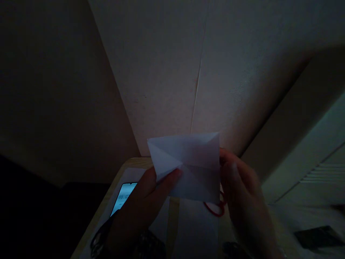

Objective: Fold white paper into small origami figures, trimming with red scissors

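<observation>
I hold a folded white sheet of paper point(191, 162) with diagonal creases up in front of me in dim light. My left hand point(142, 208) pinches its lower left part, thumb on the front of the sheet. My right hand point(242, 194) grips the right edge, with its thumb at the paper's side. Both hands are closed on the paper. A red loop point(215, 208), perhaps a scissors handle, shows just below the paper near my right hand.
A lit phone point(124, 198) lies on white sheets on a small light wooden table point(107, 201) below my hands. Pale walls meet in a corner behind. A dark flat object point(318, 235) lies at the lower right.
</observation>
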{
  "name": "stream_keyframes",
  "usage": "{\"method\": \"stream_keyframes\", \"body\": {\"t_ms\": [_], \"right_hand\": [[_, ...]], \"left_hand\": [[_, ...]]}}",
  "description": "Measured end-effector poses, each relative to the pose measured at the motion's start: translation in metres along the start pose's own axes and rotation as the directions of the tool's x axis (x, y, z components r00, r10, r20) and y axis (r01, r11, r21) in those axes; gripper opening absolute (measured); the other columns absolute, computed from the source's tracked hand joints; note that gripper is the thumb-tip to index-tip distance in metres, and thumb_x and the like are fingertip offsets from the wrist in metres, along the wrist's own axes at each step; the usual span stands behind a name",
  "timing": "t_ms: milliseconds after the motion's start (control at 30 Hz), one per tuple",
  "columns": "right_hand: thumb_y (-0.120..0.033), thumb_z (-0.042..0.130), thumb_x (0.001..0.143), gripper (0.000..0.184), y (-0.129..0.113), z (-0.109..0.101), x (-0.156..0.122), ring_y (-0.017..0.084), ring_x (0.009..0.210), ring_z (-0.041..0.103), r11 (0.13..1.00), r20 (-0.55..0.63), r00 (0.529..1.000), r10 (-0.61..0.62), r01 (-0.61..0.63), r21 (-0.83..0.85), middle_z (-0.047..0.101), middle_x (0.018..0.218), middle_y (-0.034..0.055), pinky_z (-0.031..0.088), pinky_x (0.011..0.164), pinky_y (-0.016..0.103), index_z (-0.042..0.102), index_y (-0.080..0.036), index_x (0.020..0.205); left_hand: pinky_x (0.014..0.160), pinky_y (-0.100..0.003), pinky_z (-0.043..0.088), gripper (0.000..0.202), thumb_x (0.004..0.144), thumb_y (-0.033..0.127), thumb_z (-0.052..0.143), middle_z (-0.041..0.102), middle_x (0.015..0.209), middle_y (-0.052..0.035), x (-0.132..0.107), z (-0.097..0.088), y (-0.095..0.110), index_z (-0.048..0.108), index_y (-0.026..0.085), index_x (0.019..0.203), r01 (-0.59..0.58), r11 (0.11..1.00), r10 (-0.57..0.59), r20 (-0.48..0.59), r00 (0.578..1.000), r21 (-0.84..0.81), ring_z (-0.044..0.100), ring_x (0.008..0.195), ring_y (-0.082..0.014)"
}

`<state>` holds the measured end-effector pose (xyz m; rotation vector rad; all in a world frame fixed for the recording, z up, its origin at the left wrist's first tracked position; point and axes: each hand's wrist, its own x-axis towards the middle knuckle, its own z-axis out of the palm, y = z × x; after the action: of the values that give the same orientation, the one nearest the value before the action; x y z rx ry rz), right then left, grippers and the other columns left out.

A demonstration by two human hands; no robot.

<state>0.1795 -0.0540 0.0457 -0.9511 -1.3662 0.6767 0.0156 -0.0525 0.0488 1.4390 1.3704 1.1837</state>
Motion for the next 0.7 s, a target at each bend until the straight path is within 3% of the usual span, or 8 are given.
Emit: {"method": "stream_keyframes", "body": {"t_ms": [100,167,267,400,567,700], "right_hand": [[-0.035,0.066,0.086,0.01,0.0,0.001,0.002,0.022,0.082,0.071,0.998,0.069,0.997,0.041,-0.044,0.05,0.076,0.087,0.0003,0.055,0.069,0.031,0.073,-0.027,0.089],[-0.029,0.071,0.083,0.004,0.003,0.002,0.002,0.023,0.087,0.069,1.0,0.028,1.0,0.01,-0.01,-0.029,0.076,0.089,0.0006,0.053,0.076,0.034,0.072,-0.026,0.085],[-0.027,0.068,0.086,0.003,0.007,0.004,0.001,0.02,0.082,0.066,0.979,-0.044,0.995,-0.087,0.078,-0.187,0.074,0.09,0.0006,0.05,0.07,0.031,0.071,-0.025,0.086],[-0.026,0.065,0.089,0.004,0.01,0.003,-0.001,0.017,0.075,0.061,0.952,-0.084,0.983,-0.161,0.132,-0.277,0.069,0.084,-0.0007,0.047,0.065,0.029,0.067,-0.025,0.086],[-0.017,0.061,0.089,0.007,0.009,0.004,0.001,0.015,0.092,0.062,0.923,-0.005,0.957,-0.291,0.28,-0.263,0.067,0.097,0.0003,0.05,0.08,0.028,0.065,-0.024,0.09],[-0.013,0.06,0.089,0.013,0.009,0.007,0.004,0.018,0.098,0.063,0.908,0.053,0.947,-0.317,0.319,-0.271,0.066,0.106,0.0026,0.052,0.084,0.031,0.065,-0.025,0.091]], "left_hand": [[0.074,-0.037,0.061,0.016,0.08,0.039,0.063,0.078,0.076,0.0009,0.002,0.003,0.003,0.072,0.027,0.086,-0.007,0.998,0.008,0.015,1.0,-0.065,0.075,0.081,-0.026],[0.077,-0.037,0.061,0.013,0.081,0.036,0.064,0.078,0.08,0.0001,0.004,0.006,0.004,0.069,0.025,0.087,-0.016,0.995,0.015,-0.01,1.0,-0.096,0.075,0.087,-0.0264],[0.073,-0.034,0.061,0.018,0.079,0.032,0.067,0.079,0.094,-0.0018,0.006,0.012,0.005,0.063,0.024,0.095,-0.059,0.99,0.047,-0.096,0.994,-0.125,0.074,0.088,-0.0254],[0.066,-0.03,0.061,0.019,0.081,0.025,0.065,0.078,0.091,0.0005,0.006,0.016,0.004,0.055,0.025,0.097,-0.111,0.968,0.079,-0.147,0.986,-0.224,0.075,0.083,-0.0218],[0.061,-0.026,0.06,0.02,0.08,0.025,0.069,0.076,0.084,0.0034,0.005,0.015,0.004,0.056,0.026,0.096,-0.121,0.958,0.045,-0.279,0.959,-0.26,0.074,0.076,-0.0185],[0.058,-0.023,0.058,0.014,0.085,0.028,0.064,0.075,0.083,0.0045,0.005,0.018,0.006,0.056,0.026,0.096,-0.138,0.932,0.02,-0.333,0.943,-0.335,0.072,0.072,-0.0161]]}}
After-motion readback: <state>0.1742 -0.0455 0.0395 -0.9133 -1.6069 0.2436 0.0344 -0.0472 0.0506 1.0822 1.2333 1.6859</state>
